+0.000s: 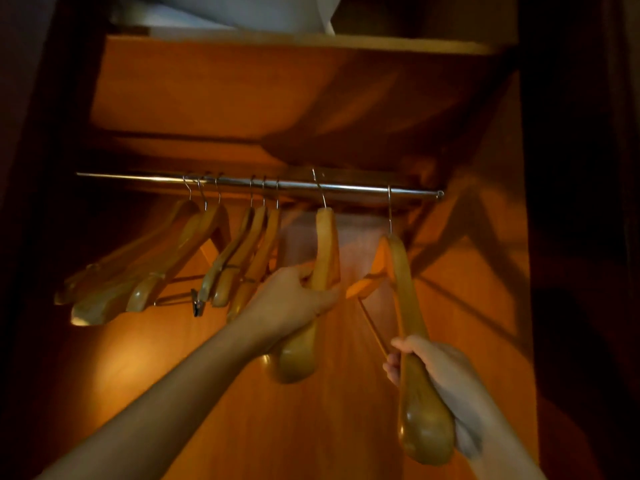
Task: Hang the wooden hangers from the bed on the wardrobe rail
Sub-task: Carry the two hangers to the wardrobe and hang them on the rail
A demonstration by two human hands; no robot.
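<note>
Inside the wardrobe (242, 393), whose orange-brown wooden walls fill the view, no brand, label or writing can be read. Above its top shelf (311, 41) lies a pale folded item (242, 12), too dim to identify. Below the shelf a metal rail (138, 177) runs from the left wall to a fitting near the right wall. On it hang two groups of three wooden hangers: the left group (166, 261) toward the rail's middle-left, and the middle group (242, 258) just right of it; a metal clip (197, 304) dangles from a bar below the left group. Further right, the left-held hanger (323, 244) has its hook at the rail, blurred, so whether it sits on the rail cannot be told; the left hand (294, 303) is closed around its arm. Near the rail's right end, the right-held hanger (412, 375) hooks over the rail, and the right hand (436, 368) grips its lower arm with fingers curled round it.
</note>
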